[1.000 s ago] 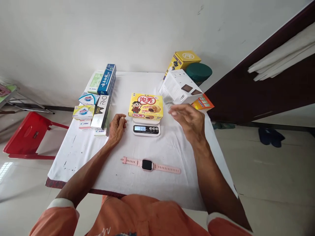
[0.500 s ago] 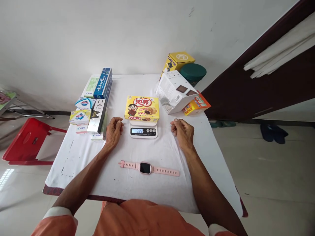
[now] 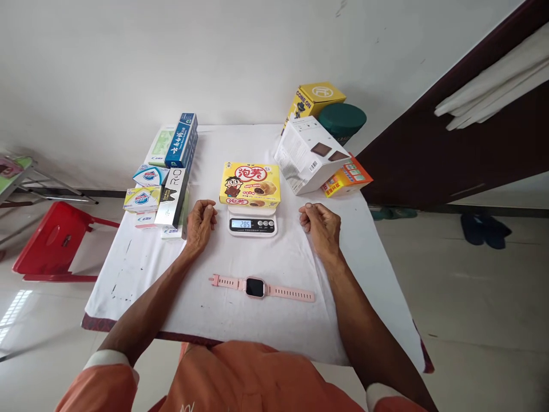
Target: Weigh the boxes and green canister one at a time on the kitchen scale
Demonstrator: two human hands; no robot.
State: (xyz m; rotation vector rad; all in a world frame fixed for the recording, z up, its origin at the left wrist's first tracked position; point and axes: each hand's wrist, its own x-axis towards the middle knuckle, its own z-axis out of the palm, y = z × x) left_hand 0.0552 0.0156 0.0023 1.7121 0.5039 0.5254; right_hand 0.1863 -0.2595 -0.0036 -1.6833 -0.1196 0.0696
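A yellow snack box [image 3: 249,184] with a cartoon child on its front lies on a white kitchen scale [image 3: 253,232]. The lit display reads what looks like 285. My left hand [image 3: 201,224] rests on the cloth left of the scale, fingers curled in and nothing seen in them. On the other side, apart from the scale, my right hand [image 3: 321,228] lies loosely closed, likewise with no object visible. Between my forearms, nearer to me, a pink smartwatch [image 3: 255,288] is laid out flat with its strap unfastened.
At the left stand stacked boxes, among them a blue toothpaste box [image 3: 182,140] and a black-and-white box [image 3: 172,197]. To the right are a white carton [image 3: 306,154], a yellow box [image 3: 319,98], a green-lidded container [image 3: 342,121] and an orange box [image 3: 348,176]. A red chair [image 3: 54,243] stands left.
The view has shifted slightly, so everything sits a little higher and further right. Both hands, the snack box and the scale keep their places.
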